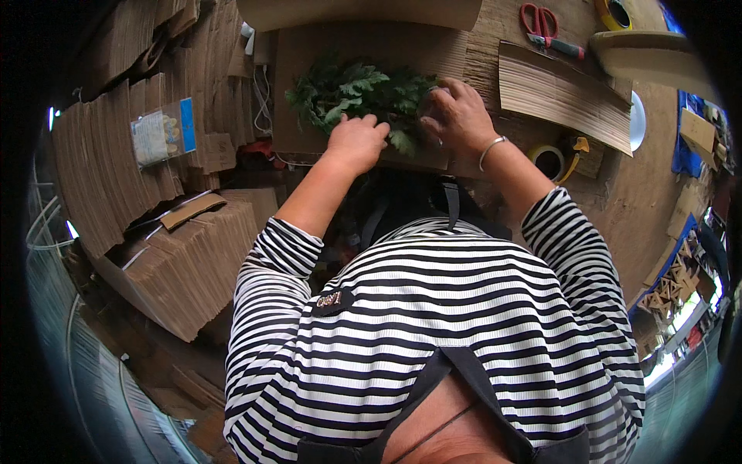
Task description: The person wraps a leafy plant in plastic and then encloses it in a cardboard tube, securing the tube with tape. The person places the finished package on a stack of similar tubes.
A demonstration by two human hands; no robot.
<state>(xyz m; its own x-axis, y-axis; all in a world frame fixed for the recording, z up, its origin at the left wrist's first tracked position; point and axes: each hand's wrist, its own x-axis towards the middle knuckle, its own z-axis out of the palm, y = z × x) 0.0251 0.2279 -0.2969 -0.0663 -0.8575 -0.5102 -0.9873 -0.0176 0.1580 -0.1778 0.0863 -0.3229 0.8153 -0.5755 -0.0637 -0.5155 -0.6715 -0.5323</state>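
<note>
A bunch of green leafy plants [353, 87] with lobed leaves lies across a flat cardboard sheet [287, 130] in front of me. My left hand [360, 139] rests at the near edge of the leaves, fingers slightly apart; whether it grips any stems is hidden. At the right end of the bunch, my right hand [461, 113] has its fingers curled around the plants' end. Something greyish shows between those fingers, too blurred to name. A bangle circles the right wrist.
Stacked cardboard [98, 168] fills the left side, with a plastic packet [164, 133] on it. Red-handled scissors [539, 23], a utility knife [565, 47], corrugated cardboard [562, 93] and a tape roll [546, 162] lie to the right on the wooden table [632, 191].
</note>
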